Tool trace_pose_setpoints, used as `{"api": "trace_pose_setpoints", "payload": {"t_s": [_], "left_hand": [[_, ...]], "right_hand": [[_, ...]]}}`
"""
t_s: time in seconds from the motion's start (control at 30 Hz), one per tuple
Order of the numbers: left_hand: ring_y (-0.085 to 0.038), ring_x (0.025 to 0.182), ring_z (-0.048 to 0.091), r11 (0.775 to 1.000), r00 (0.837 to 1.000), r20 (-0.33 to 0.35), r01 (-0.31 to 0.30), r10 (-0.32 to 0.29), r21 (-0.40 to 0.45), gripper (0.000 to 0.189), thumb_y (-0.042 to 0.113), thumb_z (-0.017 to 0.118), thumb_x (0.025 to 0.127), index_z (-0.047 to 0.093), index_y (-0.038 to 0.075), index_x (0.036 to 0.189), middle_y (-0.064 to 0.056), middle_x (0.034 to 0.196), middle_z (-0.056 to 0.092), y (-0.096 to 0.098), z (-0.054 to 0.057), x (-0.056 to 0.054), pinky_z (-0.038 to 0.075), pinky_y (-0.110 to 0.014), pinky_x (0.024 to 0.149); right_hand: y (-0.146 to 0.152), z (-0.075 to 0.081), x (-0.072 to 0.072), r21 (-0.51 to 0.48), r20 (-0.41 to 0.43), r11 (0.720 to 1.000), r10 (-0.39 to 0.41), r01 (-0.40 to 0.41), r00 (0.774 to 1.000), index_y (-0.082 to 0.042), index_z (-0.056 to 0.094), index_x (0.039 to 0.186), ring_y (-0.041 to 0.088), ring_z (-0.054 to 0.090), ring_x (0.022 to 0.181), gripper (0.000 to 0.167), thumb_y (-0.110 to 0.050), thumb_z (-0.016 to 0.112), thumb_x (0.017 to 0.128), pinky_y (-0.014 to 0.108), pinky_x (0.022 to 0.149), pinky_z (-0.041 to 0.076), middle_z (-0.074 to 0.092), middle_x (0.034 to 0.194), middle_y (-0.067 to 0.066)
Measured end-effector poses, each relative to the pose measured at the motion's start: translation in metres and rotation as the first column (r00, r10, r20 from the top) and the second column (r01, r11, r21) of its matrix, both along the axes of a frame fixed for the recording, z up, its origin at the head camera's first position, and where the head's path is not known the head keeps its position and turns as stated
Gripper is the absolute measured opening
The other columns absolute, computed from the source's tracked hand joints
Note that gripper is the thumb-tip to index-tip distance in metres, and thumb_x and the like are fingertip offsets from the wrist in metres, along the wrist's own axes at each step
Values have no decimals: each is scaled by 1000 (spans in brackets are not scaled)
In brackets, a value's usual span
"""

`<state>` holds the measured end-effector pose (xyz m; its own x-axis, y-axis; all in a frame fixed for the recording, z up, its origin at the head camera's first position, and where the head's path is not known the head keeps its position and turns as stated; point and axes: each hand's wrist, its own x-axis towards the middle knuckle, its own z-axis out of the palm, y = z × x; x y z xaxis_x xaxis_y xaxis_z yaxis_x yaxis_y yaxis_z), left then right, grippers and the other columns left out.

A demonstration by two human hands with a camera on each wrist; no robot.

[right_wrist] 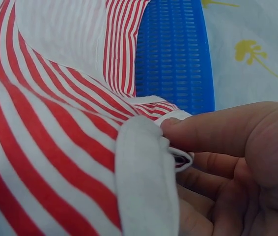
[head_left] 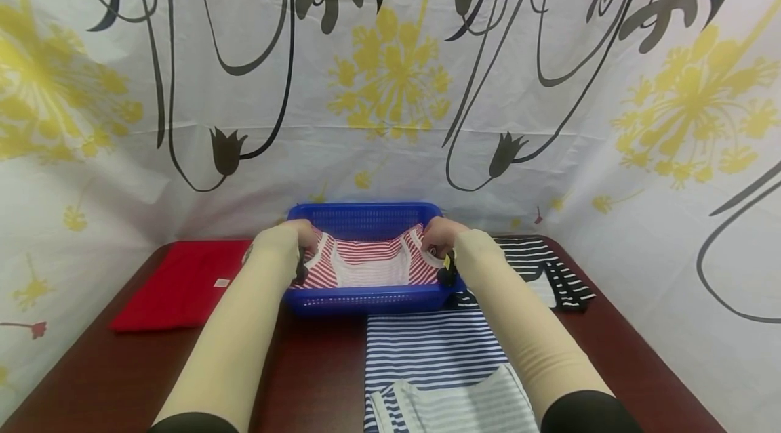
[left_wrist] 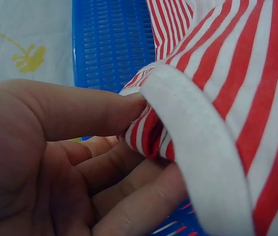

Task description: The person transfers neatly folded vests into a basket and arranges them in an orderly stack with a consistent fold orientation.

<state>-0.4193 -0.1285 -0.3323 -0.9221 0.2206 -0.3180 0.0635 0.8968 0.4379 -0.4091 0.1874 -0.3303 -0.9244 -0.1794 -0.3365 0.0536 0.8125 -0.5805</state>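
Note:
A red-and-white striped sleeveless top (head_left: 320,272) with white edging is spread between both hands over the blue plastic basket (head_left: 366,299). At its left shoulder, my left hand (head_left: 303,232) pinches the cloth. My right hand (head_left: 441,232) pinches the opposite shoulder. The left wrist view shows the thumb pressing on folded stripes beside the white armhole band (left_wrist: 203,147). In the right wrist view, thumb and fingers hold the cloth next to another white band (right_wrist: 146,177). The fingertips are partly hidden behind the fabric.
A folded red garment (head_left: 177,284) lies on the brown table (head_left: 317,365) at left. Right of the basket is a black-and-white striped garment (head_left: 570,284). A navy-and-white striped top (head_left: 421,345) lies in front. A flower-patterned curtain (head_left: 390,169) hangs close behind the basket.

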Motion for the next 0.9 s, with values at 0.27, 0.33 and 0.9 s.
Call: {"api": "trace_pose_setpoints", "payload": {"t_s": [0.27, 0.33, 0.9], "left_hand": [[-19, 68, 47, 1000, 1000, 8, -11, 11, 14, 11, -2, 65, 70, 59, 0, 80, -11, 85, 54, 0, -2, 1, 42, -24, 55], [-21, 71, 48, 1000, 1000, 12, -21, 21, 19, 18, -3, 64, 69, 60, -3, 86, -13, 90, 54, 0, -1, 2, 43, -25, 56], [-23, 76, 50, 1000, 1000, -6, -16, 16, 4, 20, -3, 66, 68, 59, -3, 86, -12, 88, 54, 1, 1, 7, 44, -26, 59]], "right_hand": [[0, 0, -1, 17, -13, 1000, -11, 12, 1000, 1, 64, 87, 17, 57, 67, 3, -2, 64, 88, 29, 60, 53, 60, 81, 9], [0, 1, 0, 26, -14, 1000, -12, 12, 1000, 2, 66, 92, 19, 58, 70, 7, -3, 64, 88, 29, 62, 54, 62, 85, 10], [0, 0, 0, 40, -27, 999, 1, 0, 1000, 2, 65, 85, 17, 56, 64, 4, -2, 64, 87, 28, 58, 53, 59, 79, 8]]}}
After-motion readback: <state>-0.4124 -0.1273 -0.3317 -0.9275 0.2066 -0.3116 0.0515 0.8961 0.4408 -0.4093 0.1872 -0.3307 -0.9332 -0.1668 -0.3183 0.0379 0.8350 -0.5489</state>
